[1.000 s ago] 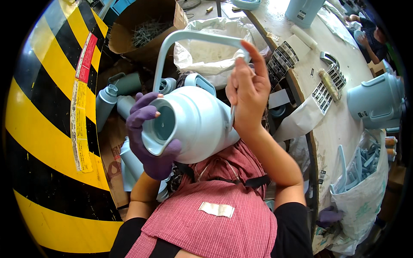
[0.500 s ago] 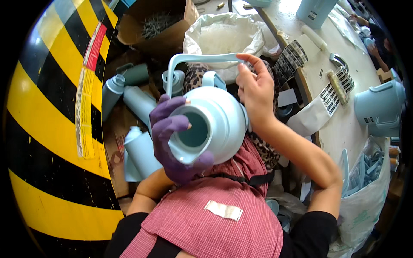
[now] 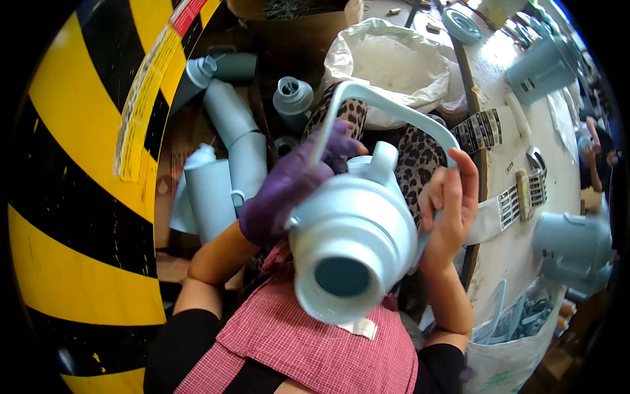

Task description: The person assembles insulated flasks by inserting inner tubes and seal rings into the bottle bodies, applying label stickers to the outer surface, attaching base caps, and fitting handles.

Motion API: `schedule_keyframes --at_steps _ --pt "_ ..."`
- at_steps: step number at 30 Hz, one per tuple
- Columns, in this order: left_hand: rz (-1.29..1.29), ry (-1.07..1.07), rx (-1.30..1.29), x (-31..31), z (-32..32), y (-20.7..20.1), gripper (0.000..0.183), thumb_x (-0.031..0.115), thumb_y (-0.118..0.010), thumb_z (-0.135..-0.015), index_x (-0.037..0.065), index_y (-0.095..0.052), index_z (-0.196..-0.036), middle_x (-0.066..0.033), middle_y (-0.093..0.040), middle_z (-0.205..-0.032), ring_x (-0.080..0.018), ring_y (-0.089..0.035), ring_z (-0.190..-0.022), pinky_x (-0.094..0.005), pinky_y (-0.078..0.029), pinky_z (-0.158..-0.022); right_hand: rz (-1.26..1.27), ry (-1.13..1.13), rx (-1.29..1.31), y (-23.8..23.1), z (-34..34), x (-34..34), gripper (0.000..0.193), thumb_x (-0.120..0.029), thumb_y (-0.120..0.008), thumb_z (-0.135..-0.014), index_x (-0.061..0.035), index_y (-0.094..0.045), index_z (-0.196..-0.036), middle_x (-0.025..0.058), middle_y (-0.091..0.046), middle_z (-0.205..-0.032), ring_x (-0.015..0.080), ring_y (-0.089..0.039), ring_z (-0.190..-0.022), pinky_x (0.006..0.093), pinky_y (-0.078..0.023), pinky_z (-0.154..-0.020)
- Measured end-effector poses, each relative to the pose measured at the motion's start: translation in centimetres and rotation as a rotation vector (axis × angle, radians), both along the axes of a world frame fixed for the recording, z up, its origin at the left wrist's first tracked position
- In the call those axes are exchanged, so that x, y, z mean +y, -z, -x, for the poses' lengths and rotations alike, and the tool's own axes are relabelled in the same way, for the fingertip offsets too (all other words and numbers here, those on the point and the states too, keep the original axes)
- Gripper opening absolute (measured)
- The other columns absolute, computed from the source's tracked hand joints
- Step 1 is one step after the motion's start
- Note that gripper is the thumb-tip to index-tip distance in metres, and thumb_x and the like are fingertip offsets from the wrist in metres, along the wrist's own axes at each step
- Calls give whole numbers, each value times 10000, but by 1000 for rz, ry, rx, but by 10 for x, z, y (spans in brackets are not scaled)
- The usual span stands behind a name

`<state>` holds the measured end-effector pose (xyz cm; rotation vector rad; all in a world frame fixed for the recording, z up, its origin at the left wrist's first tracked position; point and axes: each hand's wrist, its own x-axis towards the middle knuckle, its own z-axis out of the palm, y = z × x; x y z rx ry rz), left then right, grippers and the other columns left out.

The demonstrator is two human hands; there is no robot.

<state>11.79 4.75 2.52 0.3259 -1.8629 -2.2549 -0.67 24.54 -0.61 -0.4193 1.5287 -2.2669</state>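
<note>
- Jug (image 3: 354, 213) tilted over apron (image 3: 315, 338), handle (image 3: 394, 108) arched above.
- Right hand (image 3: 450, 213): fingers grasping the handle's right side.
- Purple-gloved left hand (image 3: 289, 184): blurred; cannot tell its grip.

jug (image 3: 357, 220): here it is, pale blue
glove (image 3: 275, 197): deep purple!
apron (image 3: 289, 325): pink check
trousers (image 3: 420, 161): leopard spots
panel (image 3: 82, 167): yellow-black stripes

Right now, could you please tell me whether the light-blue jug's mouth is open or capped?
Open: no cap covers the light-blue jug, and its hollow inside shows.
</note>
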Motion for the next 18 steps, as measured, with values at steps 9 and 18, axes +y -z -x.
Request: schedule_keyframes --at_steps 9,18 --pt "-477 232 85 10 1 45 414 27 -610 -844 18 -582 -1257 -60 -628 -1101 -111 -598 -1024 -291 -480 -960 -108 -4 108 4 -18 38 753 -184 -501 -1050 -145 -103 -1689 121 -621 -930 207 -603 -930 343 -456 -969" --pt "-381 268 149 8 4 41 490 359 -537 -1020 -6 -539 -1347 -74 -645 -1186 -134 -581 -1104 -270 -457 -949 -250 30 86 -2 -22 36 703 -239 -453 -1086 -144 -94 -1684 125 -627 -887 185 -608 -851 333 -480 -930"
